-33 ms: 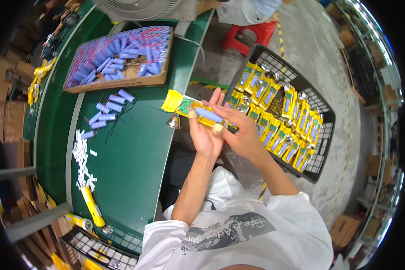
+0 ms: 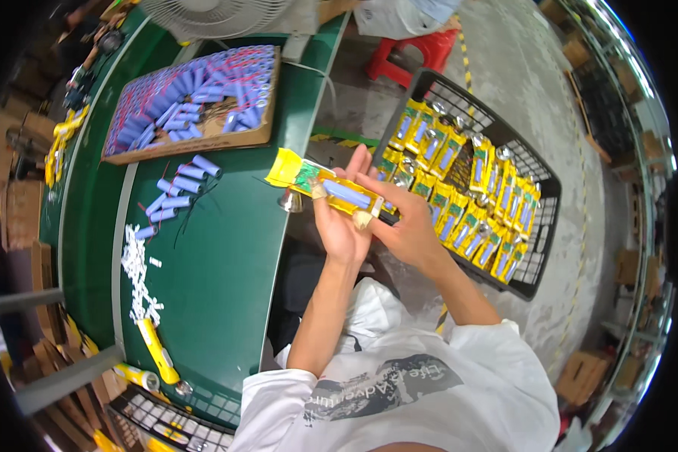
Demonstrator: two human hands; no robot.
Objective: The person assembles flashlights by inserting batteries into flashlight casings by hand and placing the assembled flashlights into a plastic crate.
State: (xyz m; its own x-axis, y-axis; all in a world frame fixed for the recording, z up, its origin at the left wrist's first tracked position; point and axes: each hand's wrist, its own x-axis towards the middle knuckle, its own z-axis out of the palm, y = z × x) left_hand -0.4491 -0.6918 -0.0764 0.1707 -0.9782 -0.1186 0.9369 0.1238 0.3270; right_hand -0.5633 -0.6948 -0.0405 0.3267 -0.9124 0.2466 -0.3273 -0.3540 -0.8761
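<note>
A yellow flashlight housing (image 2: 290, 167), opened up, lies across the palm of my left hand (image 2: 343, 235). In it sit a green circuit board (image 2: 307, 175) and a lilac cylindrical battery (image 2: 346, 193). My left thumb, with a tan covering on its tip, presses near the board. My right hand (image 2: 414, 226) closes on the housing's other end, its covered thumb below and its fingers over the battery's end. A shiny reflector (image 2: 290, 201) hangs below the board end, just past the table edge. What lies under my right fingers is hidden.
A black crate (image 2: 539, 282) of similar yellow housings stands to the right. On the green table (image 2: 203, 301) are a cardboard box (image 2: 196, 147) of batteries, several loose wired batteries (image 2: 177, 202), small white pieces (image 2: 135, 264) and a yellow flashlight (image 2: 157, 350). A fan (image 2: 218, 15) stands behind.
The view has shifted slightly, so the table and box appear a little further left. Both hands keep their grip on the housing.
</note>
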